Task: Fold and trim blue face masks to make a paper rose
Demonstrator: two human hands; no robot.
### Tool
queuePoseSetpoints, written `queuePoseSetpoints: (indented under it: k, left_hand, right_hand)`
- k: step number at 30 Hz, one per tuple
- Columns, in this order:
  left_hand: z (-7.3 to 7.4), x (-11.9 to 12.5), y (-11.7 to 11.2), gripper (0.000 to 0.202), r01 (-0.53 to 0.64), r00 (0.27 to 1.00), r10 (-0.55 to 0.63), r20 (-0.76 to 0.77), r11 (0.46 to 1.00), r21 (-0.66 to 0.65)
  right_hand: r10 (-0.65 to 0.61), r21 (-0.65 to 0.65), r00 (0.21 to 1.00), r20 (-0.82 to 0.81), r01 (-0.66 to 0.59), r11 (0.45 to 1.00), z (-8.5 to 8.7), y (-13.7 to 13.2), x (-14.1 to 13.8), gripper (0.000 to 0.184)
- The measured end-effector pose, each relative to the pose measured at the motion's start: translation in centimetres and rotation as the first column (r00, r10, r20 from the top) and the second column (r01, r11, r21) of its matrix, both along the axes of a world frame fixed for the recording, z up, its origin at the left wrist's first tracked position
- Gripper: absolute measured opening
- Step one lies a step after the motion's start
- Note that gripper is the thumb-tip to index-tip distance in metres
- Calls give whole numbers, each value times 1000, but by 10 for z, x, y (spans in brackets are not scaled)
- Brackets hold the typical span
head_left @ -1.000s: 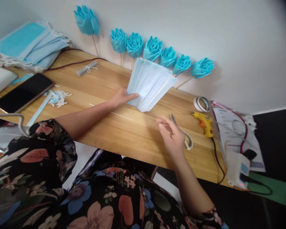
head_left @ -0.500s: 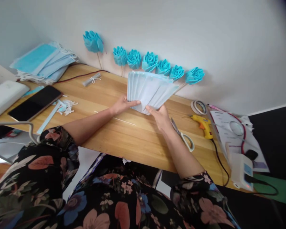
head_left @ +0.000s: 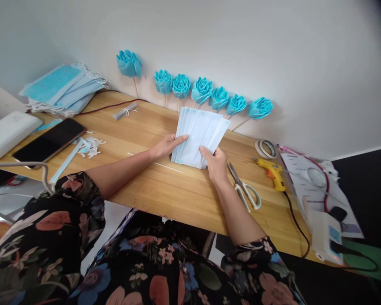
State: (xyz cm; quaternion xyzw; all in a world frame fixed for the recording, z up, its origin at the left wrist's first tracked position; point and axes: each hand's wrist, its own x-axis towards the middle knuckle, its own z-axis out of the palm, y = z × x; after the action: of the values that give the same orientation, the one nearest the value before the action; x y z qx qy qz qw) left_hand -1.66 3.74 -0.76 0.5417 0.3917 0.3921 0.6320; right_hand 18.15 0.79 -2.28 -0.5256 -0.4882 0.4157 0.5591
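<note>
Between my two hands is a stack of pale blue-white face mask sheets [head_left: 198,135], slightly fanned and held above the wooden table. My left hand [head_left: 169,146] grips its left edge, thumb on top and fingers behind. My right hand [head_left: 216,161] grips the lower right edge the same way. Several blue flowers [head_left: 201,90] on thin sticks lean against the wall behind the stack. Scissors [head_left: 244,186] with pale handles lie beside my right wrist. A thin white stick [head_left: 169,167] lies on the table, partly under my left forearm.
On the left are a mask pile [head_left: 63,87], a phone [head_left: 49,140], a white box-like device [head_left: 12,133] and scraps [head_left: 90,146]. A tied bundle [head_left: 125,111] lies farther back. On the right are tape rolls [head_left: 265,149], a yellow glue gun [head_left: 273,171] and a power adapter [head_left: 325,235].
The stack has been drawn from a wide fan into a narrower one and lowered slightly toward me. My right hand has shifted a little. The whole view has tilted slightly.
</note>
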Motion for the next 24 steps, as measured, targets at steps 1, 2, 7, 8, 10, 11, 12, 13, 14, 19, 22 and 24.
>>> queuePoseSetpoints:
  k: [1, 2, 7, 8, 10, 11, 12, 13, 14, 19, 22, 24]
  left_hand:
    - [0, 0, 0, 58, 4, 1000, -4, 0, 1000, 3]
    - [-1, -1, 0, 58, 6, 1000, -6, -1, 1000, 7]
    - [-6, -1, 4, 58, -12, 1000, 12, 0, 1000, 4]
    - [-6, -1, 5, 57, -20, 1000, 20, 2, 1000, -6]
    - [-7, -1, 6, 56, -32, 999, 32, 9, 999, -37]
    - [-7, -1, 6, 56, -34, 999, 36, 21, 998, -52]
    - [-7, -1, 6, 57, -35, 998, 37, 40, 997, -65]
    - [-7, -1, 7, 58, -34, 997, 39, 62, 997, -76]
    - [-8, 0, 7, 59, -35, 996, 43, 84, 996, -85]
    - [-13, -1, 9, 58, -63, 992, 73, 107, 994, -94]
    - [-11, 0, 8, 59, -64, 991, 74, 111, 994, -93]
    - [-7, 1, 5, 61, -46, 991, 59, 122, 993, -105]
  right_hand:
    - [-3, 3, 1000, 13, 3, 1000, 0, 0, 0, 36]
    - [-9, 5, 999, 32, 9, 1000, -1, 0, 0, 36]
    - [-125, 29, 971, 203, 121, 992, -5, 3, 9, 39]
    - [-169, 52, 956, 238, 162, 985, -4, 4, 12, 41]
    - [-265, 112, 925, 272, 243, 964, 1, 6, 18, 42]
    - [-307, 140, 914, 263, 279, 950, 5, 7, 21, 42]
    - [-342, 165, 910, 234, 310, 937, 10, 8, 23, 41]
    - [-366, 187, 912, 184, 333, 924, 15, 9, 25, 39]
    - [-374, 204, 920, 118, 347, 916, 21, 10, 26, 37]
    - [-228, 196, 961, -160, 257, 946, 44, 6, 25, 35]
    - [-115, 121, 973, -202, 141, 983, 48, -3, 16, 39]
    - [-55, 61, 972, -230, 71, 996, 45, -9, 8, 40]
